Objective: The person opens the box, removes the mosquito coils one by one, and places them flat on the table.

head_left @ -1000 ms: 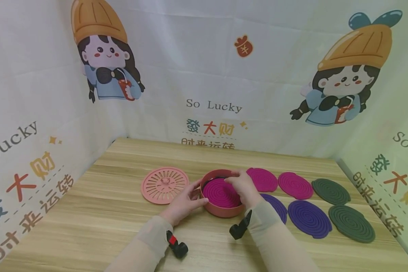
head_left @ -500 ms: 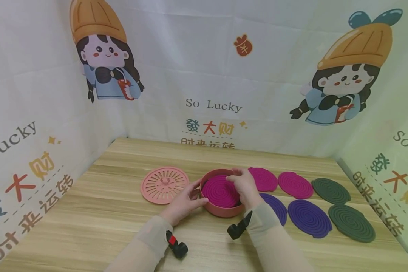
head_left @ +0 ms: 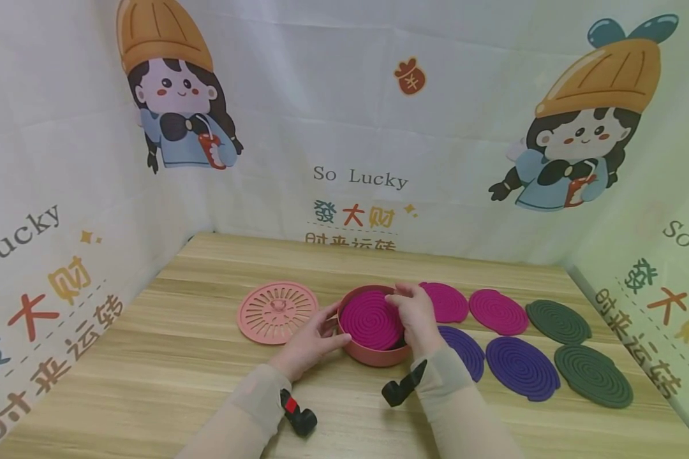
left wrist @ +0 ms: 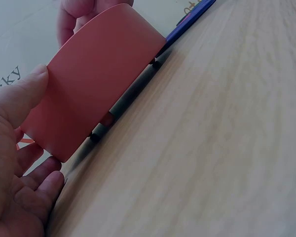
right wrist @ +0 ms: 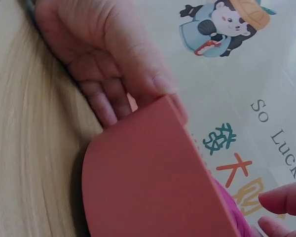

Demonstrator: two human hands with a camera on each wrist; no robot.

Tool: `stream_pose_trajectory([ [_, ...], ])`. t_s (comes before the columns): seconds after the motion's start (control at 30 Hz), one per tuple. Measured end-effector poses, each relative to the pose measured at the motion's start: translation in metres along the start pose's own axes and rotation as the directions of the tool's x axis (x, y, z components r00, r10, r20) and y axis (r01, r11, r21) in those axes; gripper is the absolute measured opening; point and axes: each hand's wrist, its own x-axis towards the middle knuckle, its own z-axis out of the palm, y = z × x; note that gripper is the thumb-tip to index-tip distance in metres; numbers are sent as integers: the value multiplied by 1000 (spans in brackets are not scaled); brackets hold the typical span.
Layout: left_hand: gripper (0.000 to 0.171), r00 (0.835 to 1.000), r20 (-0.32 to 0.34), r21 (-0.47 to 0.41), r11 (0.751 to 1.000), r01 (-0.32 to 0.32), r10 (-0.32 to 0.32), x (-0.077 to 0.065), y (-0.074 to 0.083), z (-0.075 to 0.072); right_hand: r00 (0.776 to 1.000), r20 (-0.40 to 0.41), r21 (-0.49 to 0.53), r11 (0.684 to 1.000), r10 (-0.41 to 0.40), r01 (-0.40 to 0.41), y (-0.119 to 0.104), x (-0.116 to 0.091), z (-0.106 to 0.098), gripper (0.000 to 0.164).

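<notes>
A round coral mosquito coil holder (head_left: 373, 357) stands in front of me, with a magenta mosquito coil (head_left: 372, 320) inside near its rim. My left hand (head_left: 312, 338) grips the holder's left side; the left wrist view shows the thumb at the rim and fingers curled low around the wall. At the right edge, my right hand (head_left: 416, 315) pinches the coil's edge with its fingertips. Magenta shows just above the rim in the right wrist view. A dark patch is visible under the coil at the lower right. Left of the holder lies its pink slotted lid (head_left: 278, 312).
To the right lie two magenta coils (head_left: 499, 312), two purple coils (head_left: 522, 368), one partly behind my right wrist, and two green coils (head_left: 594, 375). The wooden table (head_left: 149, 382) is bordered by a printed cloth (head_left: 275, 210) at back and sides.
The magenta coil has shifted slightly up and left in the holder, covering the dark area at upper left. My right fingers have drawn back toward the right rim; the left hand stays put.
</notes>
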Motion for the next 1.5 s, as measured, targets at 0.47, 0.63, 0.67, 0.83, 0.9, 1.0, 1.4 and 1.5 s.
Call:
stream_pose_trajectory([
  [0.47, 76, 1000, 0, 9, 1000, 7, -7, -1, 3, 1, 999, 3, 58, 997, 48, -48, -3, -6, 0, 35],
  [0.63, 75, 1000, -7, 20, 1000, 13, -13, -2, 3, 0, 999, 15, 57, 998, 31, -31, -3, -9, 2, 39],
  [0.67, 75, 1000, -6, 21, 1000, 13, -13, -2, 3, 1, 999, 17, 53, 998, 28, -29, -2, -10, 2, 40],
  [0.83, 76, 1000, -6, 17, 1000, 11, -11, -2, 5, 1, 999, 29, 48, 998, 35, -37, -1, -11, 4, 42],
  [0.9, 76, 1000, -6, 20, 1000, 9, -9, -2, 5, 1, 999, 33, 50, 998, 40, -42, -1, -12, 4, 43],
  [1.0, 76, 1000, -4, 21, 1000, 10, -10, -2, 5, 1, 999, 40, 37, 999, 34, -36, -1, -12, 4, 43],
  [1.4, 77, 1000, -5, 25, 1000, 19, -18, -1, 3, 0, 995, 91, -15, 1000, 26, -25, -4, -15, 1, 47],
  [1.5, 75, 1000, -7, 27, 1000, 16, -16, -1, 2, 0, 994, 105, -26, 999, 41, -39, -4, -15, 1, 47],
])
